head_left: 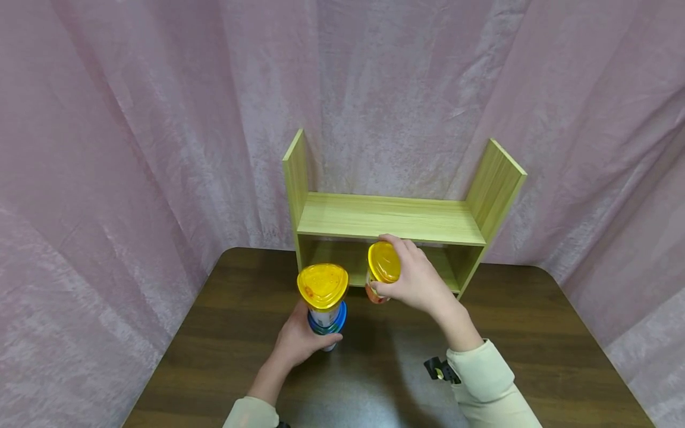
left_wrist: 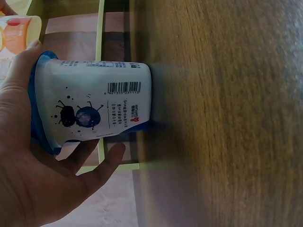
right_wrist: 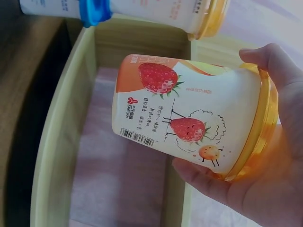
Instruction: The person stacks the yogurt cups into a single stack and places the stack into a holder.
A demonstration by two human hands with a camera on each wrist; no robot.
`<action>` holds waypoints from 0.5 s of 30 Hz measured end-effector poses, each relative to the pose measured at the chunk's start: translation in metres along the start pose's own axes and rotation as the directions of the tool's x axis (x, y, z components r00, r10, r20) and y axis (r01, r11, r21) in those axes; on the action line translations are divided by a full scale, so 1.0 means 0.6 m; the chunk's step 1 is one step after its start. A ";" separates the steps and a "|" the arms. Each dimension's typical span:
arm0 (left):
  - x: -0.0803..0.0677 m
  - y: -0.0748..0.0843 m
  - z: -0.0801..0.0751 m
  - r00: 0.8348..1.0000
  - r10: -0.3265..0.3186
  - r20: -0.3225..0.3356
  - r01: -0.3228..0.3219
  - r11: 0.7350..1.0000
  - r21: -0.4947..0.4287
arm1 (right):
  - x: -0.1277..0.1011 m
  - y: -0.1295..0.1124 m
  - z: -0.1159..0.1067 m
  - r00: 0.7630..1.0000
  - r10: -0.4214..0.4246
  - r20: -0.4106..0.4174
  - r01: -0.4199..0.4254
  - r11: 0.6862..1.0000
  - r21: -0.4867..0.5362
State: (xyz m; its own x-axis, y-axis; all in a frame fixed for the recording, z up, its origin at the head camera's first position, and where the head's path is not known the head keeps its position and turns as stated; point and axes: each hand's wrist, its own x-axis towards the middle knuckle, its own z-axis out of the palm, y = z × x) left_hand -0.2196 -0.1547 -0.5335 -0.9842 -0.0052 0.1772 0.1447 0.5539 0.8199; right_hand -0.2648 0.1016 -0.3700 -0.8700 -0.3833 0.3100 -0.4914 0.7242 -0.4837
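Left hand grips the lower cup of a two-cup stack, fingers curled round its white wall, thumb on the near side. The blue-lidded cup at the bottom stands on the dark wooden bench, near the middle, just in front of the shelf. It carries a barcode and a blueberry cartoon on its side. The upper cup wears a yellow lid, rounded-triangle in shape.

Right hand holds a strawberry cup clear of the bench, tilted, its own yellow lid facing left and up. Fingers wrap the lid end, thumb below, fingertips over the rim. White and orange wall, printed strawberries, barcode near the base. The cup sits at the mouth of the shelf's lower compartment, right of the stack and close beside it; the two cups are not touching.

Light wooden shelf stands at the far edge of the bench, two upright side panels, one board across, open space beneath. Pink curtain hangs behind and to both sides. Cream sleeve on the right forearm, a black clip just left of its cuff.
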 end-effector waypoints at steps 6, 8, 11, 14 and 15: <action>0.000 0.000 0.000 1.000 0.005 0.001 -0.005 1.000 -0.002 | 0.003 -0.005 -0.006 1.000 -0.006 -0.009 0.006 1.000 -0.001; 0.000 0.000 0.000 1.000 0.005 0.003 -0.005 1.000 -0.003 | 0.003 -0.006 -0.007 1.000 -0.009 -0.013 0.009 1.000 -0.004; 0.000 0.000 -0.001 1.000 0.000 0.006 0.000 1.000 -0.004 | 0.004 -0.010 -0.010 1.000 -0.016 -0.015 0.016 1.000 -0.004; 0.000 0.001 -0.002 1.000 0.001 0.010 -0.001 1.000 -0.003 | 0.004 -0.015 -0.014 1.000 -0.025 -0.019 0.025 1.000 -0.007; 0.000 0.001 -0.002 1.000 0.001 0.011 -0.001 1.000 -0.003 | 0.005 -0.016 -0.016 0.999 -0.029 -0.020 0.029 1.000 -0.009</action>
State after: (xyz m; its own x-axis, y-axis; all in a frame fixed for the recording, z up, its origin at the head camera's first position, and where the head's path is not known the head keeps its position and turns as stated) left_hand -0.2196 -0.1554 -0.5325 -0.9851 0.0042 0.1717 0.1455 0.5514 0.8214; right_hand -0.2621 0.0988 -0.3566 -0.8546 -0.3926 0.3398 -0.5157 0.7184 -0.4669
